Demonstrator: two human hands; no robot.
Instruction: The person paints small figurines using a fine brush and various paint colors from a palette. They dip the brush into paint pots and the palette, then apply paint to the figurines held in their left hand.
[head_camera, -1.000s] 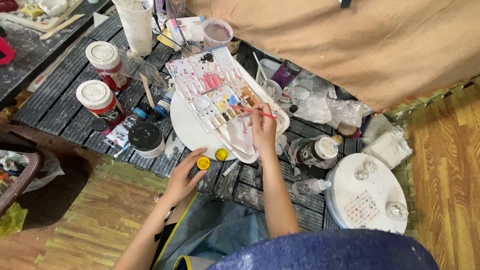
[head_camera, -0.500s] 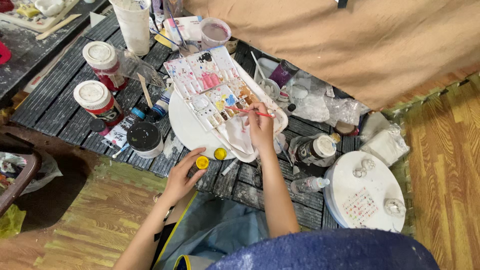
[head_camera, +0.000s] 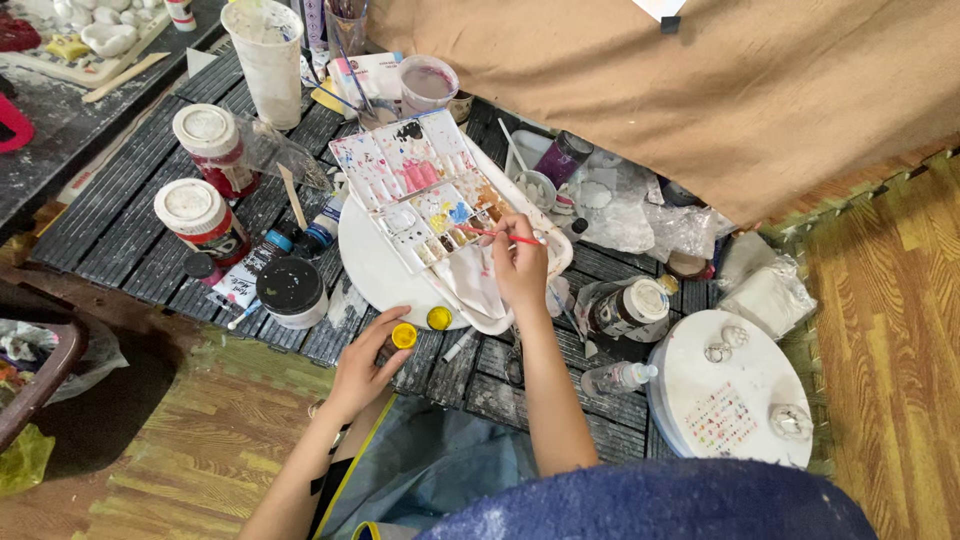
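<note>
the paint palette looks like white plastic, smeared with dried colour. the round plate beneath it is smooth and matt white. the desk is dark slatted wood, paint-flecked and rough. upper right, the brown cloth is matt. the floor is glossy wood.

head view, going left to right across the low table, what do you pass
red jar with white lid → black-lidded tub → left hand by a small yellow pot → paint palette → right hand holding a red brush → dark bottle → round white board
</note>
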